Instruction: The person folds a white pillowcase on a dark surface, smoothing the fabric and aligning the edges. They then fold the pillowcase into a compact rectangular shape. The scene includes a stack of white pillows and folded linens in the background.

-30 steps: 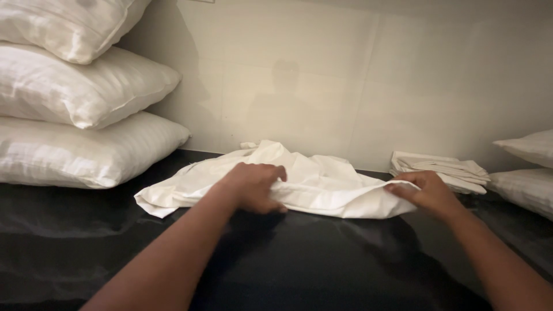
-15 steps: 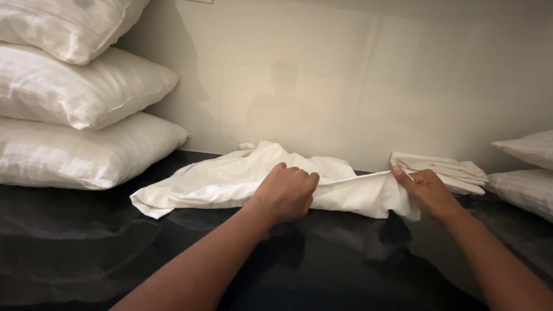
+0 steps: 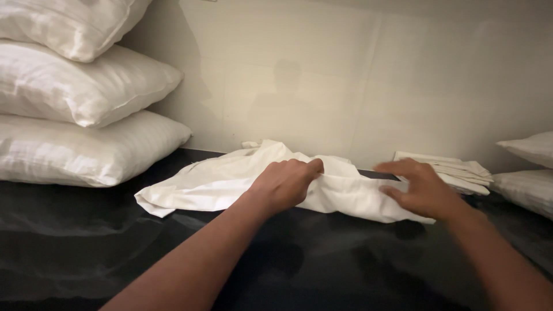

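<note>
Black glossy countertop (image 3: 86,247) fills lower frame, pale wall behind. Three white pillows (image 3: 80,92) stacked far left; more pillows (image 3: 527,173) at right edge. Crumpled white pillowcase (image 3: 219,181) lies mid-counter, near wall, spread left to right. Stack of folded white linens (image 3: 455,171) just behind its right end. L hand (image 3: 285,184) fist closed, gripping pillowcase at middle. R hand (image 3: 423,189) open, fingers spread, over right end of cloth; can't tell if touching.
</note>
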